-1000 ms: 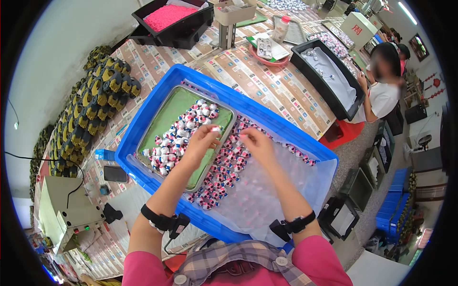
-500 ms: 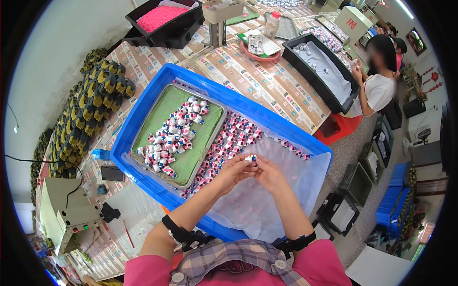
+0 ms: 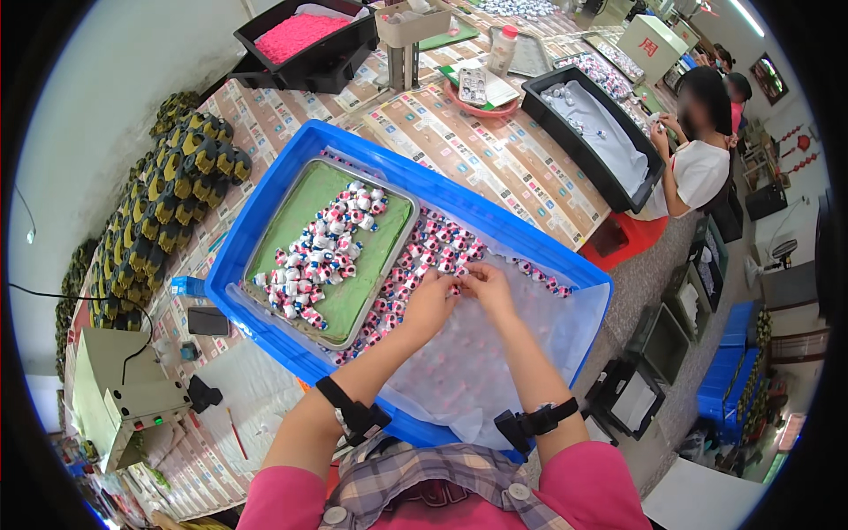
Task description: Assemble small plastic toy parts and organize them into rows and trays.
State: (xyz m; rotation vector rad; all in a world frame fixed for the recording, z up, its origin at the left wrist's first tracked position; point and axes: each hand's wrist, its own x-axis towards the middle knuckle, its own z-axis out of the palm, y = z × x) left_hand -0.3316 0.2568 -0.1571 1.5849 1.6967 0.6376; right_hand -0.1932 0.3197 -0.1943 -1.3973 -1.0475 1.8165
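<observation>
My left hand [image 3: 431, 305] and my right hand [image 3: 488, 290] meet at the edge of the packed small figurines [image 3: 442, 243], white with pink and black marks. Their fingertips are pinched close together around one small figurine [image 3: 456, 289], mostly hidden by the fingers. These rows lie on translucent white sheeting [image 3: 495, 371] in a large blue tub [image 3: 305, 132]. Within the tub, to the left, a metal-rimmed tray [image 3: 413, 231] with a green lining bears a heap of loose white, pink and blue figurines [image 3: 327, 243].
Black bins [image 3: 329, 66] stand at the back left, one filled with pink pieces. A black crate [image 3: 579, 146] with figurines is at the far right, beside a seated person [image 3: 702, 168]. Stacked yellow-and-dark pieces [image 3: 177, 168] and a beige machine [image 3: 124, 397] are on the left.
Both hands have moved forward and down from above the sheet to the edge of the rows, bringing the figurine along. The seated person's hands have shifted slightly.
</observation>
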